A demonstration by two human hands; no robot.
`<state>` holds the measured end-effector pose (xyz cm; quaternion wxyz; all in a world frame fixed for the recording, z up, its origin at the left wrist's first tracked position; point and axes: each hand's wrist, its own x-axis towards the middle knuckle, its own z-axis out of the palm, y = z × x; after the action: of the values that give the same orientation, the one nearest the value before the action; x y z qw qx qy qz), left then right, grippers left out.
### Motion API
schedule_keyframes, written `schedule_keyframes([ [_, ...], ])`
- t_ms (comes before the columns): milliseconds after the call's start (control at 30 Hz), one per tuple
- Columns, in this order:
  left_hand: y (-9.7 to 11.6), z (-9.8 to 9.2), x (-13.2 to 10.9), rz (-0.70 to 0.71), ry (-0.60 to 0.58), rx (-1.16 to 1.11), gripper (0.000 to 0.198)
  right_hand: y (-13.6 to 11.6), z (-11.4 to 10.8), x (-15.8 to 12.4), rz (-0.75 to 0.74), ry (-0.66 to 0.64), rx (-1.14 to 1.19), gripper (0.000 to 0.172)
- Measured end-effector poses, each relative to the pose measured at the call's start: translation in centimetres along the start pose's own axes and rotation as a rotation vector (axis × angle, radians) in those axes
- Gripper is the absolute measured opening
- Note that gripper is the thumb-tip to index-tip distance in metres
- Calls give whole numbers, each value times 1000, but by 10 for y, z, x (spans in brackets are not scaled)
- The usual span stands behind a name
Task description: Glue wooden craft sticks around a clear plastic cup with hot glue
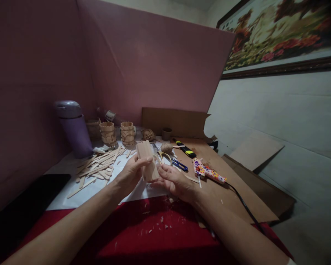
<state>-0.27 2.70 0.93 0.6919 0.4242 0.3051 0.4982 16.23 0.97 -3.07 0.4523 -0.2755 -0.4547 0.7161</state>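
A flat piece made of wooden craft sticks [148, 161] is held upright, slightly tilted, above the white paper. My left hand [132, 171] grips its left side, with the thumb across the front. At its lower right, my right hand [174, 181] has its fingers bent near the bottom edge; whether they press on it is hard to see. Scissors with yellow handles [164, 157] lie just behind my right hand, beside a blue cutter [180, 164]. Loose craft sticks [99, 167] are piled left of my left hand.
Stick-covered cups [127, 134], a purple bottle [75, 132] and twine [148, 135] stand at the back. A patterned glue gun [208, 172] with a black cord and a yellow-black knife [185, 148] lie on cardboard [231, 195] at right. Scraps dot the red cloth [154, 235].
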Motion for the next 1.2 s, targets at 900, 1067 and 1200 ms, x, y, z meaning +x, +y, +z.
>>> schedule_keyframes([
  [900, -4, -5, 5, 42, -111, 70, 41, -10, 4, -6, 4, 0, 53, 61],
  [1067, -4, -5, 6, 69, -103, 75, 41, -11, 7, -7, 8, -15, 46, 61],
  [1200, -6, -5, 8, 59, -77, 77, 44, -11, 7, -7, 8, -16, 36, 56],
])
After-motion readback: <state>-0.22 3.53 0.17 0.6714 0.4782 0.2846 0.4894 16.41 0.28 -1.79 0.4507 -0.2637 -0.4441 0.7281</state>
